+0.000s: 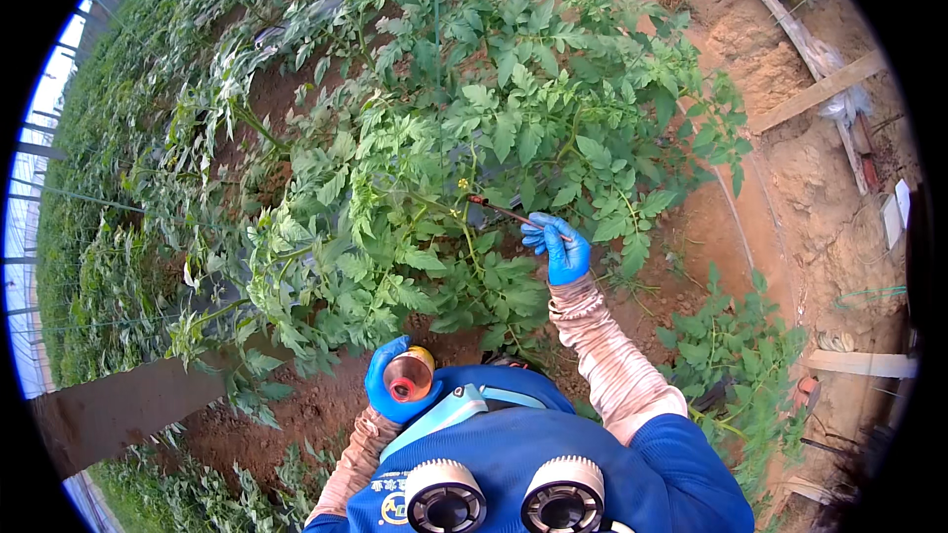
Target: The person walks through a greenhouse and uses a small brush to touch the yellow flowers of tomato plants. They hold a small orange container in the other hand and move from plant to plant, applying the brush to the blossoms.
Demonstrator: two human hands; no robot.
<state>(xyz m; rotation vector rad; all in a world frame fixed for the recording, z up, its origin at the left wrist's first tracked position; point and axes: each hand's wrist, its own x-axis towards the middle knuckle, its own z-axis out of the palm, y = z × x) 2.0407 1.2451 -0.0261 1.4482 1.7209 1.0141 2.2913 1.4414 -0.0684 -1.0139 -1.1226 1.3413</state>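
My right hand [561,248], in a blue glove, grips a thin brush [511,213] by its handle. Its dark reddish tip points left and appears close to small yellow tomato flowers [463,183] on a leafy tomato plant [415,229]; whether it touches them I cannot tell. Low in front of my body, my gloved left hand [386,385] wraps around a small clear bottle [412,374] with a red neck and a yellow part at its far side. The bottle's mouth faces up towards me, and reddish colour shows inside.
Dense tomato rows [148,185] spread to the left, with thin green strings [437,37] hanging among them. A broad brown post or beam [126,414] crosses at lower left. Along the right runs an earth bank [800,200] with wooden planks [818,91]. Another plant [726,340] grows near my right elbow.
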